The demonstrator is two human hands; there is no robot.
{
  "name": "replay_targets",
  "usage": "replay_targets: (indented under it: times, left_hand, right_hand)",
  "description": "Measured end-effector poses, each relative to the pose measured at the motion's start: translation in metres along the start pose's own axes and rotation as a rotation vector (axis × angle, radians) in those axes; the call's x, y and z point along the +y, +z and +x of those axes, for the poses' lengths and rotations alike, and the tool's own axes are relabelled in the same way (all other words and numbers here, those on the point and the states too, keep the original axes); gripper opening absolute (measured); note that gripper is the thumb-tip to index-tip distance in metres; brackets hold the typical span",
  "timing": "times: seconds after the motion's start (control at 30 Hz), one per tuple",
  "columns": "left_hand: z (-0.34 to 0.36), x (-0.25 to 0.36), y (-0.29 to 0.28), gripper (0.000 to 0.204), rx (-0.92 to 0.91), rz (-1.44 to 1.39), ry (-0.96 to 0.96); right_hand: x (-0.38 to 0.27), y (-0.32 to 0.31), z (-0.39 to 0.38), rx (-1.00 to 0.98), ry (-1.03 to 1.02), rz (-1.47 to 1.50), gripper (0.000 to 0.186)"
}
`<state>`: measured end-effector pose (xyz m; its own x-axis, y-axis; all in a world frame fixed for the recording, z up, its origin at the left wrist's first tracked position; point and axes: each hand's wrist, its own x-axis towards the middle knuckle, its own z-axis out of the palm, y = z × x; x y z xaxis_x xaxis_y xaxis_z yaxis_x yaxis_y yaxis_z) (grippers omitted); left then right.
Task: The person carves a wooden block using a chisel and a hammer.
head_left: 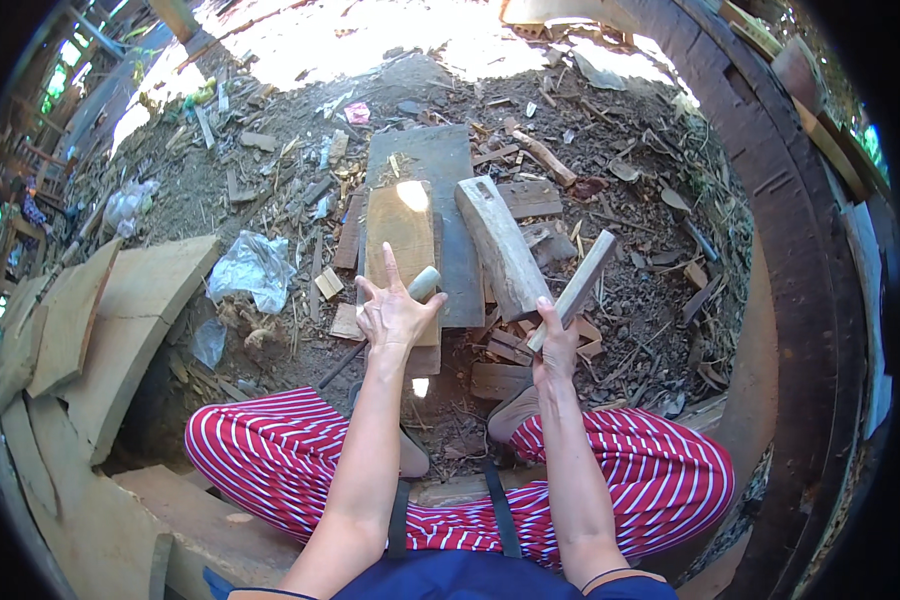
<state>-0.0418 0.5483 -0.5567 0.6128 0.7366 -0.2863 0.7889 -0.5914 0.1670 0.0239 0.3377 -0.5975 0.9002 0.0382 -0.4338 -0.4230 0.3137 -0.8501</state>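
Note:
My left hand (pixel 395 312) is over a brown wooden block (pixel 400 215), its fingers spread. Under that palm passes a tool with a pale round handle (pixel 424 283) and a thin dark shaft (pixel 342 364); whether the palm presses on it cannot be seen. My right hand (pixel 556 352) is closed around a narrow, squared wooden stick (pixel 582 280), which slants up to the right. Close by the right thumb is the lower end of a thick weathered beam piece (pixel 500 245) with a slot near its far end. The block rests on a flat grey board (pixel 457 165).
Wood chips and offcuts (pixel 510 345) litter the dirt around the board. Clear plastic bags (pixel 253 270) lie to the left, near large curved planks (pixel 135 320). A big dark curved timber (pixel 785 200) arches along the right. My legs in striped trousers (pixel 270 440) flank the work.

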Motion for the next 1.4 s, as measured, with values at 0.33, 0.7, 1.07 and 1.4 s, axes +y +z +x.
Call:
replay_targets:
  times: [0.33, 0.7, 1.07, 1.4]
  left_hand:
    - [0.007, -0.004, -0.010, 0.128, -0.014, -0.072, 0.025]
    - [0.076, -0.065, -0.103, 0.111, -0.185, -0.663, 0.262]
    - [0.211, 0.004, -0.123, 0.110, 0.040, 0.094, 0.722]
    - [0.315, 0.015, -0.065, 0.089, -0.065, -0.281, 0.962]
  right_hand:
    - [-0.007, 0.009, -0.012, -0.012, -0.059, -0.060, 0.031]
    - [-0.013, -0.004, -0.011, -0.038, -0.092, -0.092, 0.034]
    - [-0.033, -0.031, 0.020, 0.124, -0.025, 0.084, 0.036]
    - [-0.048, -0.020, 0.037, 0.171, -0.049, 0.085, 0.032]
